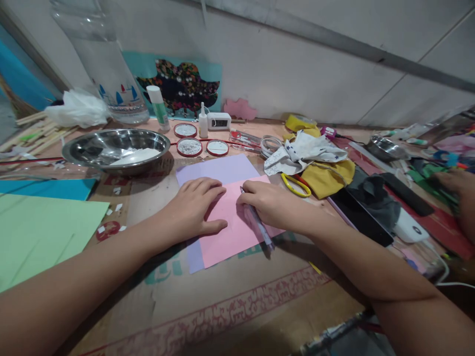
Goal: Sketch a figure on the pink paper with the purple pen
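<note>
A pink sheet of paper lies over a lavender sheet on a flattened cardboard piece. My left hand rests flat on the left side of the sheets, fingers and thumb spread apart. Gripped in my right hand is a pale, slim pen, slanting across the pink sheet's right side. Its tip shows just past my fingers, near the paper; whether it touches I cannot tell. Any marks on the pink sheet are too faint to make out.
Behind the sheets stand a metal bowl, a glue stick, a small glue bottle and several round dishes of beads. Yellow-handled scissors, cloth scraps and a phone lie right. Another person's hand is far right.
</note>
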Motion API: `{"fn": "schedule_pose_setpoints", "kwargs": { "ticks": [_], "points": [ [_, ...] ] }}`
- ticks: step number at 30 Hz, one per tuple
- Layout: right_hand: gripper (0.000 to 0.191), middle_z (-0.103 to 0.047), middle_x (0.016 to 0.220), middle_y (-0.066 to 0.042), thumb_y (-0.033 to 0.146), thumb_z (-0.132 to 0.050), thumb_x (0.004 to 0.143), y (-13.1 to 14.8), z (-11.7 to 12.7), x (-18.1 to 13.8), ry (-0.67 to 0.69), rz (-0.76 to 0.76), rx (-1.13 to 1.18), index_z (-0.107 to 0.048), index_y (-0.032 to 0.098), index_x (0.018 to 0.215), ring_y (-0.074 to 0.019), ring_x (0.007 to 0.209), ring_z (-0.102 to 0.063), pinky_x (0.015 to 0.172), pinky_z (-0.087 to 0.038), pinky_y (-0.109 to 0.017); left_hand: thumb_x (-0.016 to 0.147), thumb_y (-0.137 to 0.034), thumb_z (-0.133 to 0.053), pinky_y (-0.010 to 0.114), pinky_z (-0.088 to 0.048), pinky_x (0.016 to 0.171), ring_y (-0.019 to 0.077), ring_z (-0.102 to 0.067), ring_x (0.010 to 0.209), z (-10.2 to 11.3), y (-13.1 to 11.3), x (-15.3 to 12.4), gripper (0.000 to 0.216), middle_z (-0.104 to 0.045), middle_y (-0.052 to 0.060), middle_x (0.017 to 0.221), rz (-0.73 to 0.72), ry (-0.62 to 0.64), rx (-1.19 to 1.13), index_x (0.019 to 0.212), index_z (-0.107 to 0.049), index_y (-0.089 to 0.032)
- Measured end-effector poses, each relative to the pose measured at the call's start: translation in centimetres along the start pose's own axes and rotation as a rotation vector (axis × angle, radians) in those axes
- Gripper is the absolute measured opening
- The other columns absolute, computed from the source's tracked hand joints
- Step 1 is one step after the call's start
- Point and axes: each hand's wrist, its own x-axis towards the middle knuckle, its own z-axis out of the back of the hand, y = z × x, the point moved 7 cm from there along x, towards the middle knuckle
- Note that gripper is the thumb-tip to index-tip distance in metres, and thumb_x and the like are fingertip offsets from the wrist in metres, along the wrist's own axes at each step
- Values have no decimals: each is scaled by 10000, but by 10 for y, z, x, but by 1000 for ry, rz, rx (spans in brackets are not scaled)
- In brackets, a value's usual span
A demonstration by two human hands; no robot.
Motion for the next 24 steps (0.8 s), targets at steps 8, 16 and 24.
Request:
{"fn": "schedule_pose_setpoints", "kwargs": {
  "ticks": [8,16,24],
  "points": [
    [306,-616,1015,-90,29,-483,979,1,1,2,-29,4,47,-730,156,1107,-190,868,-539,742,-358,-303,840,-583,-734,555,-374,1199,398,-479,1425,-1,0,0,787,-538,185,1548,3,15,8,1476,-575,-150],
    [267,-627,1040,-101,62,-491,1003,4,2,0,-16,41,-33,-720,147,1111,-199,878,-542,736,-373,-307,838,-593,-726,564,-382,1194,404,-483,1421,0,-1,0,779,-544,186,1548,7,20,5,1469,-579,-159],
    [298,-627,1033,-98,39,-484,989,1,-1,0,-31,24,13,-721,156,1127,-194,863,-548,727,-367,-308,837,-598,-721,568,-389,1185,403,-490,1413,-1,0,0,776,-554,182,1533,-10,0,1,1464,-579,-164]
  ]
}}
